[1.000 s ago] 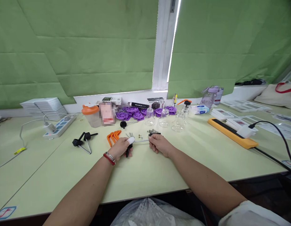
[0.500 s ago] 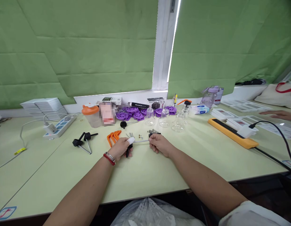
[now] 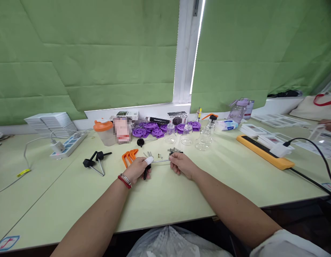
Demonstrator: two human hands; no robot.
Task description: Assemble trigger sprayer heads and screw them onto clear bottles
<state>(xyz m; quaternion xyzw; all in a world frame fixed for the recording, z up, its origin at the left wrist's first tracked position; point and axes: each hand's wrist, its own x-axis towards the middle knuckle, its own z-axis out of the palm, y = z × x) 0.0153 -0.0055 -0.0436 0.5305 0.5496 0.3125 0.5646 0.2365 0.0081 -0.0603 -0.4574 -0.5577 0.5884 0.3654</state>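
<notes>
My left hand, its thumb wrapped in white, is closed around a black pump head with a thin metal tube. The tube runs level to the right, and my right hand pinches its far end. Just left of my left hand lie several orange bent handles. Beyond my hands are small springs and tiny brass-coloured parts. Two more black pump heads with metal tubes lie farther left, and another black piece rests behind.
Several purple plastic parts and clear domed pieces stand along the back. An orange-lidded cup is at back left. A yellow power strip lies at right. A co-worker's hand holds a clear plastic piece at the far right.
My hands and the tube between them stay almost where they were. At far right, the co-worker's hand has moved and lifted a clear plastic piece.
</notes>
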